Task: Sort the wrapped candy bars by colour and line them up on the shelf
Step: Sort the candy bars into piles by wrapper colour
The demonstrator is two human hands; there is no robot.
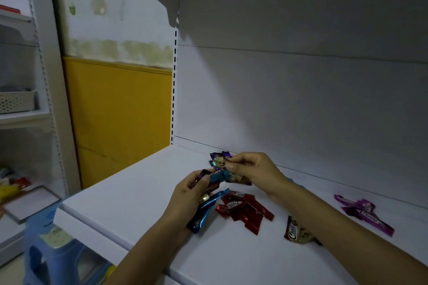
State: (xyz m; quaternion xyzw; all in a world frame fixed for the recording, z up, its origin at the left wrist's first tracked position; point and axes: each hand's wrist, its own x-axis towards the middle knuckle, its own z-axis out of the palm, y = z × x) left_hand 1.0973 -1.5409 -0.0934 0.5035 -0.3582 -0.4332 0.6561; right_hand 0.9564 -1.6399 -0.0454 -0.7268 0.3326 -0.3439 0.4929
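Over the white shelf (129, 194), her left hand (185, 196) grips a bunch of candy bars (209, 203) while her right hand (252, 170) pinches a purple bar (218, 161).

Glossy foil wrappers (246, 211), matt shelf (139, 196)

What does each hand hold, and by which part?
The left hand grips a bunch of bars roughly mid-length. The right hand pinches a purple bar by one end.

Small shop or stockroom, white metal retail shelf (139, 192), slotted upright (174, 90) with bracket (170, 4) carrying the shelf above, loose wrapped candy bars (245, 210) on the deck, second shelving unit (25, 115) at left holding a white perforated basket (16, 100) and packaged goods (14, 186), blue plastic stool (53, 254) on the floor, stained white-and-yellow wall (118, 118) behind.
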